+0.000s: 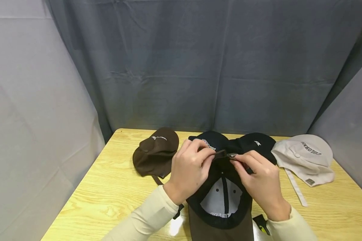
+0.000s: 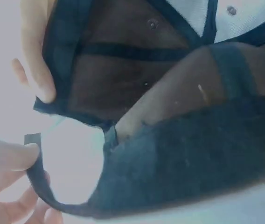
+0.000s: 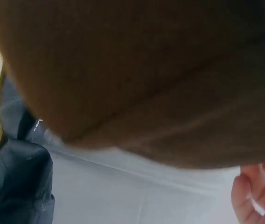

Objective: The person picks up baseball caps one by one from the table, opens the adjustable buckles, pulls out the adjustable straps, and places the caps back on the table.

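Note:
A brown cap (image 1: 221, 231) is held with its inside facing me, brim down, showing a dark sweatband and pale front lining. My left hand (image 1: 191, 164) pinches one end of its back strap (image 1: 220, 154) between thumb and fingers. Opposite it, my right hand (image 1: 260, 175) pinches the other strap side by a small metal buckle (image 1: 231, 155). The two ends come close together between the fingertips. The left wrist view shows the strap (image 2: 38, 179) curving away from the cap's edge. Brown crown cloth (image 3: 132, 84) fills most of the right wrist view.
Another brown cap (image 1: 157, 150) lies at the back left of the wooden table (image 1: 102, 194). Two black caps (image 1: 211, 139) (image 1: 253, 144) sit behind my hands. A beige cap (image 1: 307, 157) with a dangling strap lies on the right. Grey curtains (image 1: 169, 67) enclose the back.

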{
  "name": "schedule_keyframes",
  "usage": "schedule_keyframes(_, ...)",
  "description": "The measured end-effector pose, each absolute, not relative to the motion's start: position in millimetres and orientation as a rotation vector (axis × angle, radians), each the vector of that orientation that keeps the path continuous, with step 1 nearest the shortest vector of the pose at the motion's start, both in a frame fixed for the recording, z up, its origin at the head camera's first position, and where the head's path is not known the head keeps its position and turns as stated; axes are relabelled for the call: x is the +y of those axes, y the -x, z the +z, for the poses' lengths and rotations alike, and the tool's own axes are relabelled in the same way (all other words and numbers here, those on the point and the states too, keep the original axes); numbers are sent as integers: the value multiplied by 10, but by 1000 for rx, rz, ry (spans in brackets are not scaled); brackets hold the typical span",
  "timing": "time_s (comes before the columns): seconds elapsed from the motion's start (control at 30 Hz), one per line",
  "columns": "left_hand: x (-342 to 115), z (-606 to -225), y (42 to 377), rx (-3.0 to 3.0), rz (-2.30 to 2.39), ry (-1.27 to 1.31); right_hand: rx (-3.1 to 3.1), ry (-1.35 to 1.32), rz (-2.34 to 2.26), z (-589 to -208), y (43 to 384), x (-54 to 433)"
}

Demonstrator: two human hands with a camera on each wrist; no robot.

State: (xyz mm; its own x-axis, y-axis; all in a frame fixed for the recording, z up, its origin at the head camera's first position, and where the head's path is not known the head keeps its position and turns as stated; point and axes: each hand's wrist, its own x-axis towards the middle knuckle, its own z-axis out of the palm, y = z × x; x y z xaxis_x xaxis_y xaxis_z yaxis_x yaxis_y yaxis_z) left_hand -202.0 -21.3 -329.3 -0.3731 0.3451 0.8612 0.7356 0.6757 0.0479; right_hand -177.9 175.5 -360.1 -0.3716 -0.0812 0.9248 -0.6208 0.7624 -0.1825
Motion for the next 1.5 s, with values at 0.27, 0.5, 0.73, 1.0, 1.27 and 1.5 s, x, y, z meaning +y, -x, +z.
schedule_keyframes(0.27, -281, -3125, 2067, -2149, -624, 1014, -1872, -682, 603, -3532, 1756, 1681)
schedule_keyframes(0.5, -290, -3078, 2040, -2261, -555, 1128, -1877, -683, 584, -3524, 1737, 1657)
schedule_keyframes(0.73, -273, -3105, 1999, -2233, -358, 1186, -1889, -699, 602, -3535, 1741, 1634)
schedule_keyframes(1.0, -315, -3123, 2009, -2116, -244, 1183, -1949, -645, 660, -3486, 1690, 1613)
schedule_keyframes(1.27, -447, -3145, 2004, -2143, -264, 1172, -2075, -655, 730, -3480, 1639, 1568)
schedule_keyframes(1.5, -452, -3170, 1964, -2114, -247, 1183, -2007, -657, 661, -3509, 1656, 1560)
